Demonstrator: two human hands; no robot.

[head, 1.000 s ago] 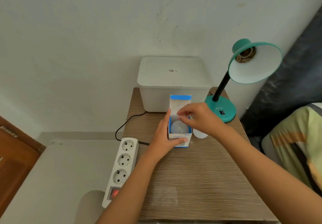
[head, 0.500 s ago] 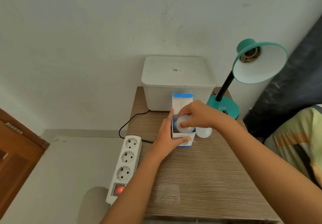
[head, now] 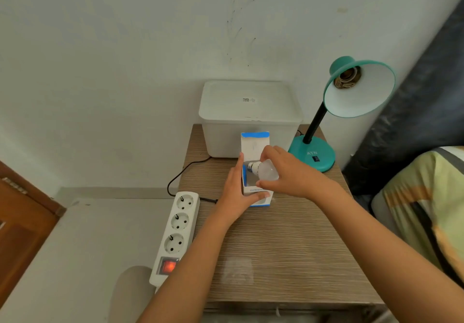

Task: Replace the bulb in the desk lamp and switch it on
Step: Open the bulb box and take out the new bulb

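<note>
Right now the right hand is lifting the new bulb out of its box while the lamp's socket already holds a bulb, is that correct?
Not quite: the head view shows the lamp's socket empty. The right hand is indeed lifting the new bulb out of its box.

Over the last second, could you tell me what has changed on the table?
The right hand took hold of the new bulb and lifted it out of the box; it now lies tilted above the opening, screw base toward the left. The left hand kept steadying the box. The lamp, its socket bare, the white bin and the power strip stayed put.
</note>
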